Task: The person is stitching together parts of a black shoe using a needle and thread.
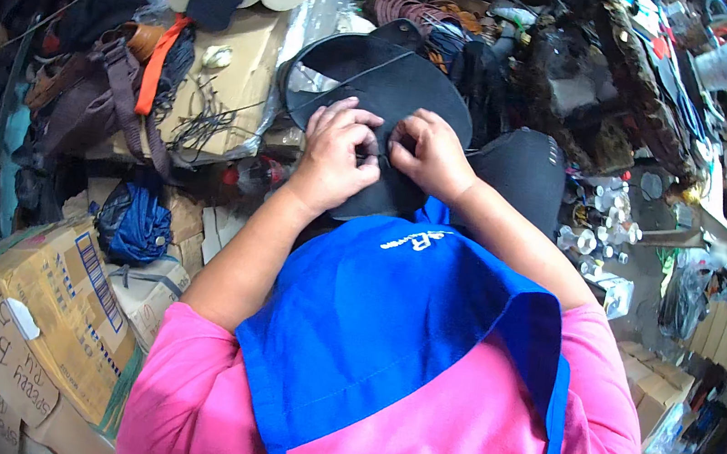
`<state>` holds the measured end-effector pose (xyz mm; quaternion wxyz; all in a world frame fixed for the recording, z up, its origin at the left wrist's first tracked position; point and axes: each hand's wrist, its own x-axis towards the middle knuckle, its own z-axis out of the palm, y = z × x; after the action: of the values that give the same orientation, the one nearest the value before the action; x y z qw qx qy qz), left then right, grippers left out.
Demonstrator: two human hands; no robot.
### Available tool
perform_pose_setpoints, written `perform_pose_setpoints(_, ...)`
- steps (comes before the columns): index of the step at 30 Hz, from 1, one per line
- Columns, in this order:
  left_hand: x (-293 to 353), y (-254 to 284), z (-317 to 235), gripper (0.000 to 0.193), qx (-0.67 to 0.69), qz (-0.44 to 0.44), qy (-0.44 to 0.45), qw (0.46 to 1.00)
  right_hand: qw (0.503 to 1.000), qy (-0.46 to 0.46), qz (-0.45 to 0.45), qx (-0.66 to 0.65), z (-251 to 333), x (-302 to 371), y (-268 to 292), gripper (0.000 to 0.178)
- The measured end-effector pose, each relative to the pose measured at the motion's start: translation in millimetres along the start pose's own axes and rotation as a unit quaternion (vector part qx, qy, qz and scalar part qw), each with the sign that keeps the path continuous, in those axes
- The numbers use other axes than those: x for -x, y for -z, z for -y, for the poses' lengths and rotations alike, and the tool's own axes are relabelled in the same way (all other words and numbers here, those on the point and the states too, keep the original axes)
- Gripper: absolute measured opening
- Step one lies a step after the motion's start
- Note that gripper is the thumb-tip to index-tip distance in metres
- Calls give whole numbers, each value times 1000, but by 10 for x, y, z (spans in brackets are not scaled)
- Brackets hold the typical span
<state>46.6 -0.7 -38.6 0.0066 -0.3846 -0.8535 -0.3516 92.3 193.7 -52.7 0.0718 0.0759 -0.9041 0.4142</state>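
Note:
A wide, rounded black piece (419, 83), like leather or thick fabric, lies over my lap with an opening at its left side. A thin dark cord or thread crosses its top. My left hand (336, 155) rests on its near part, fingers curled and thumb bent toward them, gripping the black material. Close beside it, my right hand (433, 155) is closed in a pinch at the middle of the piece. What sits between its fingertips is too small to make out. A blue apron (391, 295) covers my front below both hands.
At the left stand a printed cardboard box (64, 307) and a blue bag (135, 220). Brown straps (104, 101) and an orange strip (157, 62) hang beyond them. Several small white spools (603, 217) lie at the right. Coiled pinkish cord (406, 10) and clutter fill the far side.

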Motion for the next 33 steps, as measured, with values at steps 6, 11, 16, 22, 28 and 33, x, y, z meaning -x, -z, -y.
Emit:
perform_pose_setpoints(6,-12,55,45,11,107,4,46,993,996,-14,18,-89,-14,0,137,17)
perform_pose_setpoints(11,-27,71,57,10,125,26,71,989,996,37,53,-62,49,53,158,22)
perform_pose_setpoints(16,-37,73,55,10,119,28,67,990,997,13,57,-46,1,31,107,15)
perform_pose_setpoints(22,-63,57,93,10,103,32,48,993,998,47,35,-12,-32,30,73,11)
perform_pose_setpoints(28,-61,80,98,11,111,53,59,991,999,18,26,-20,-33,13,88,10)
perform_pose_setpoints(33,-61,115,97,9,138,70,76,985,999,18,18,-26,-19,22,114,11)
